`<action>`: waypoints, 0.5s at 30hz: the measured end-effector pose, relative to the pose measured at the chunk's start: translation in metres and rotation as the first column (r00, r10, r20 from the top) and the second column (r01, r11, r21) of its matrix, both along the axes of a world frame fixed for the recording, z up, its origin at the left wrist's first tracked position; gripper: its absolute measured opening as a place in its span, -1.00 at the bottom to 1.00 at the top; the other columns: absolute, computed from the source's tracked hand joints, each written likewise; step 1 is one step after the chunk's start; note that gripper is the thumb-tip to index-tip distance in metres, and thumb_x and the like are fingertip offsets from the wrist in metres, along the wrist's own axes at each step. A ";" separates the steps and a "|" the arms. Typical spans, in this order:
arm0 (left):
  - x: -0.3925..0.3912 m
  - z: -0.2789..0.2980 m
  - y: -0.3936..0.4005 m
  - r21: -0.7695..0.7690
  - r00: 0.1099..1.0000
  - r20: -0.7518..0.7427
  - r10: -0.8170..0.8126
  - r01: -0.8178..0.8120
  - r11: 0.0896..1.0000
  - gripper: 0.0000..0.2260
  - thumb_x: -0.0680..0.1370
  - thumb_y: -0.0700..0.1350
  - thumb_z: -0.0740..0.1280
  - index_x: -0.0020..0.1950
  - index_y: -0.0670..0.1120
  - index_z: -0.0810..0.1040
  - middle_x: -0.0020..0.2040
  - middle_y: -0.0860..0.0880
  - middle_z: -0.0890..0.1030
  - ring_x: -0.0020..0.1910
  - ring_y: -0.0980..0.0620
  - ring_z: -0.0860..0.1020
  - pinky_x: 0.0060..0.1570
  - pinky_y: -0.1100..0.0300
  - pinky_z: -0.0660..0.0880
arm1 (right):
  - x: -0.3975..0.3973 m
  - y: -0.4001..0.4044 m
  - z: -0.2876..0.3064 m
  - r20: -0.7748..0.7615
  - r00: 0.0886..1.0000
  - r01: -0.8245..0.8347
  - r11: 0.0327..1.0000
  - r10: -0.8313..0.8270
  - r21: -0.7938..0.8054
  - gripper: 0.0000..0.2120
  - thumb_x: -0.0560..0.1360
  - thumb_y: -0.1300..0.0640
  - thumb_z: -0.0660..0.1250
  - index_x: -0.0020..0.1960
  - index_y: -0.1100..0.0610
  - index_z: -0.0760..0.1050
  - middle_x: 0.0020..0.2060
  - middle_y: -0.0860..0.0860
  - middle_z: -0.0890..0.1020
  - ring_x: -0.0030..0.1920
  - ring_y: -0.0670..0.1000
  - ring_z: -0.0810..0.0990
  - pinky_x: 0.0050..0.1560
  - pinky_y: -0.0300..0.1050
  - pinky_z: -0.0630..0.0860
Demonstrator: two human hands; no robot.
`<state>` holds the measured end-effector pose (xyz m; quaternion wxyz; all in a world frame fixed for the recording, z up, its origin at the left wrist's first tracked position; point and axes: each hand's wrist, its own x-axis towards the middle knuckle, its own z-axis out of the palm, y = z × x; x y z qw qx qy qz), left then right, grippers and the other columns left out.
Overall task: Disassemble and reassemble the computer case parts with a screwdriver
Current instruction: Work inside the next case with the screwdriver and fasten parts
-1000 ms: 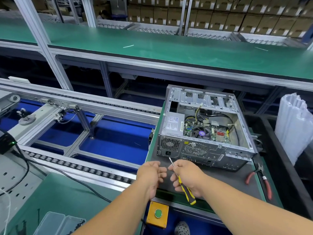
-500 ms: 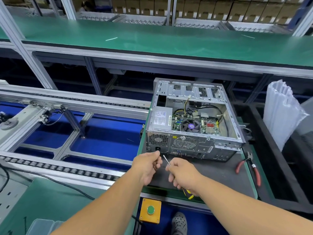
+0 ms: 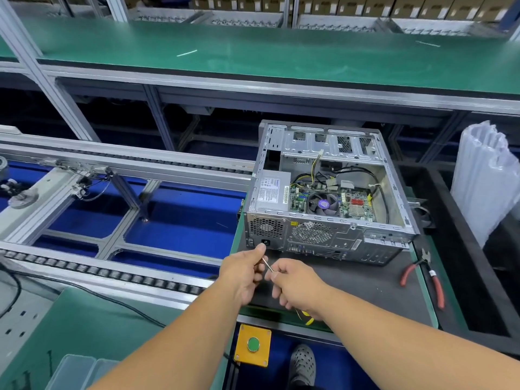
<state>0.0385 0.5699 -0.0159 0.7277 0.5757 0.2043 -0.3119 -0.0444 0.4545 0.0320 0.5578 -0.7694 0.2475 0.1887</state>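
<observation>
- While the right hand [image 3: 295, 285] grips the screwdriver [image 3: 268, 264], the left hand [image 3: 243, 270] pinches its tip.
- Open case [image 3: 326, 192] at 12 o'clock of the hands; pliers [image 3: 427, 277] at 3.

Bare galvanised metal computer case [image 3: 332, 235] on matt dark rubbery mat [image 3: 365, 282]

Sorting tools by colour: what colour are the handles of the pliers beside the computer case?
Red, seen in the head view: the pliers lie right of the case.
</observation>
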 end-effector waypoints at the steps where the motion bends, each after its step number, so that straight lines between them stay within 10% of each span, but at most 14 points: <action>1: 0.001 -0.001 0.001 0.002 1.000 -0.001 -0.001 0.001 1.000 -0.79 0.56 -0.09 0.49 -0.17 -0.19 0.60 -0.41 -0.07 0.49 -0.53 0.07 0.33 -0.54 0.24 0.34 | 0.001 0.001 -0.001 0.001 1.000 0.007 1.000 -0.007 0.004 -0.81 0.70 0.15 0.18 0.11 0.18 0.56 -0.33 0.08 0.61 -0.45 -0.01 0.49 -0.44 -0.18 0.43; 15: 0.043 -0.016 0.005 0.122 0.997 -0.070 -0.042 0.050 0.991 -0.77 0.63 -0.25 0.31 -0.22 -0.17 0.58 -0.29 -0.09 0.53 -0.50 0.11 0.36 -0.56 0.30 0.24 | 0.045 0.032 -0.036 -0.139 0.937 0.350 0.887 -0.322 0.301 -0.85 0.65 0.34 0.18 0.10 0.33 0.53 -0.38 0.22 0.55 -0.47 0.10 0.50 -0.46 -0.10 0.47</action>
